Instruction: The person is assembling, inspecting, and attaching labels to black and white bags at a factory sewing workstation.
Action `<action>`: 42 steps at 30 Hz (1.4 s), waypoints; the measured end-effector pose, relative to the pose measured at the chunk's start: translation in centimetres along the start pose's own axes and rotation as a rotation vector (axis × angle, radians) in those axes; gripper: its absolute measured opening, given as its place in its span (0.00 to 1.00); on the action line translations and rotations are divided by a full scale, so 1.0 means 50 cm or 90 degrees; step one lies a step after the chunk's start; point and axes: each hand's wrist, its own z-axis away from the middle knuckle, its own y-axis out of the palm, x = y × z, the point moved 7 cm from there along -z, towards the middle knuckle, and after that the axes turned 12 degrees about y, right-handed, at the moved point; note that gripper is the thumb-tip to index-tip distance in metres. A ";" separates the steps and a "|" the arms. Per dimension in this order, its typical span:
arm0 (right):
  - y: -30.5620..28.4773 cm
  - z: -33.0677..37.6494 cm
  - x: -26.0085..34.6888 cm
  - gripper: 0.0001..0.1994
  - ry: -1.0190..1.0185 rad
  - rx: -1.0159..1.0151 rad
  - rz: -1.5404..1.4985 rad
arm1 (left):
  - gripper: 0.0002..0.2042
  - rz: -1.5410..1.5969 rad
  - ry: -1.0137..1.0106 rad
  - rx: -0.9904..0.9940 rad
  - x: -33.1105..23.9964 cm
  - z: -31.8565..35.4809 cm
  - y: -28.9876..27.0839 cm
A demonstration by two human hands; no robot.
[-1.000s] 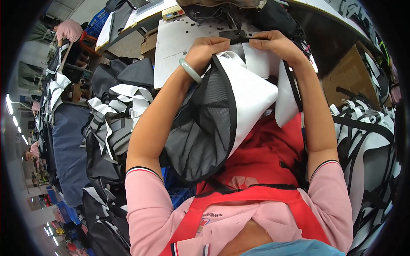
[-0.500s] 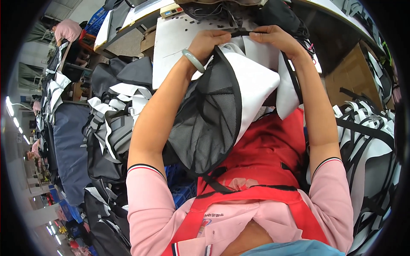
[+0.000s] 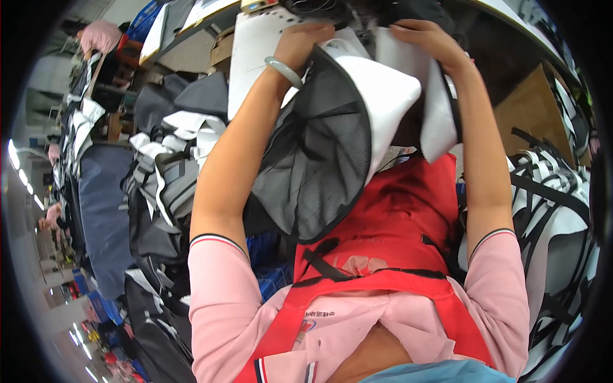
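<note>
Above my lap hangs a partly sewn bag piece, with a black mesh panel (image 3: 319, 137) on its left side and a white fabric panel (image 3: 391, 86) on its right, edged in black binding. My left hand (image 3: 308, 39), with a bangle on the wrist, is closed on its upper black-bound edge. My right hand (image 3: 426, 39) pinches the top of a white flap (image 3: 440, 121) of the same piece. Between the two hands the top edge is smeared by motion. The lower mesh end hangs over my red apron (image 3: 408, 198).
A white work table (image 3: 255, 48) with small dark bits lies ahead. Grey, black and white bag parts (image 3: 169, 179) pile up at left, more strapped parts (image 3: 555, 210) at right. A cardboard box (image 3: 533, 121) stands at far right, a blue crate (image 3: 274, 281) below. Another person (image 3: 101, 38) works far left.
Both hands have moved farther away and slightly apart. The bag piece has shifted with them, and its top edge between the hands has spread and blurred.
</note>
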 end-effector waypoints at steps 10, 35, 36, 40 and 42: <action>-0.013 0.131 -0.180 0.17 0.129 0.177 -0.034 | 0.14 -0.380 0.249 0.069 0.039 0.366 0.022; -0.149 0.345 0.195 0.13 -0.099 -0.067 0.222 | 0.09 -0.620 -0.175 0.330 0.017 0.556 -0.219; -0.110 0.409 0.255 0.12 -0.164 0.007 0.202 | 0.09 -0.498 -0.151 0.316 0.008 0.564 -0.203; 0.003 0.505 0.294 0.09 -0.278 0.245 0.230 | 0.08 -0.096 -0.245 0.115 0.028 0.510 -0.159; 0.068 0.524 0.307 0.09 -0.330 0.356 0.351 | 0.08 -0.094 -0.215 -0.003 0.063 0.463 -0.155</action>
